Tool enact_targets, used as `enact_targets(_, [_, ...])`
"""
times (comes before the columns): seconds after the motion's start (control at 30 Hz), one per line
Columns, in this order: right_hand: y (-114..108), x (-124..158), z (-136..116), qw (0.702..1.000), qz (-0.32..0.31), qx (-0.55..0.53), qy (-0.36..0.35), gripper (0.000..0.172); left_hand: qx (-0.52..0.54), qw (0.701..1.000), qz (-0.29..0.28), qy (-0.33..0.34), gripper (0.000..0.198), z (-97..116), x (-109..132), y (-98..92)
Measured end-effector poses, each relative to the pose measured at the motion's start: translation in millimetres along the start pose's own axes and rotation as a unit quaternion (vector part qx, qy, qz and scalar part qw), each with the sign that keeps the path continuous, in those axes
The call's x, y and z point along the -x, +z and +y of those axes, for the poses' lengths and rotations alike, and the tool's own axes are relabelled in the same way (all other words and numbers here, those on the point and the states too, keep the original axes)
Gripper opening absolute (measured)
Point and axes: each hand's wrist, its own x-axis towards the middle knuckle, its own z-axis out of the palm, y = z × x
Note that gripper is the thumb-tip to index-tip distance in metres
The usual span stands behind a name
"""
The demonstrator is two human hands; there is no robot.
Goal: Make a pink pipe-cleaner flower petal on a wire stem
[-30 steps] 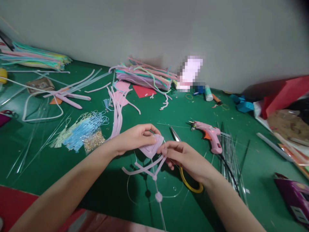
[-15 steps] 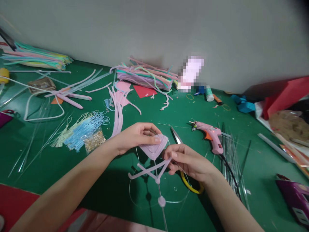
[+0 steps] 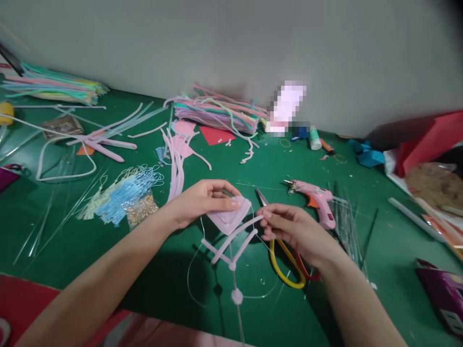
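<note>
My left hand point(image 3: 202, 201) is closed on a lilac diamond-shaped piece point(image 3: 228, 216) wound from pipe cleaner, held above the green table point(image 3: 152, 284). Loose pipe-cleaner ends point(image 3: 231, 241) and a thin clear line with a small pompom point(image 3: 237, 296) hang below it. My right hand point(image 3: 294, 230) pinches the tip of one loose pipe-cleaner end just right of the diamond. Scissors with yellow and red handles point(image 3: 285, 270) lie under my right hand.
A pink hot glue gun point(image 3: 315, 200) lies to the right, next to clear thin rods point(image 3: 349, 226). Bundles of pastel pipe cleaners point(image 3: 217, 113) sit by the wall. Blue tassels point(image 3: 123, 193) and a bag of gold beads point(image 3: 142, 210) lie left. A red bag point(image 3: 427, 142) stands at right.
My right hand has moved up and to the right, drawing one pipe-cleaner end out sideways. The scissors' handles now show below it. My left hand has kept its hold.
</note>
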Motion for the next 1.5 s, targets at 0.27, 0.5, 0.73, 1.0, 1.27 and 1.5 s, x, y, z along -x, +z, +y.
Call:
enact_targets(0.27, [-25,13,-16,0.858,0.291,0.396,-0.149,0.026,-0.001,1.000,-0.017,-0.002,0.020,5,2,4.2])
enact_targets(0.5, [31,7,3,0.955,0.020,0.165,-0.246,0.014,0.002,0.998,-0.057,0.003,0.021,1,2,5.1])
enact_targets(0.73, [35,-3,14,0.937,0.038,0.113,-0.328,0.018,0.021,0.998,-0.052,-0.005,0.022,0,1,5.9])
enact_targets(1.0, [26,-2,13,0.829,0.083,0.287,-0.473,0.022,0.046,0.997,-0.063,-0.022,0.020,1,1,8.3])
enact_targets(1.27, [28,0,8,0.762,0.086,0.372,-0.523,0.017,0.045,0.996,-0.068,-0.035,0.019,-1,0,8.2])
enact_targets(1.5, [30,2,8,0.773,0.100,0.392,-0.489,0.011,0.042,0.996,-0.062,-0.041,0.023,-3,-1,6.5])
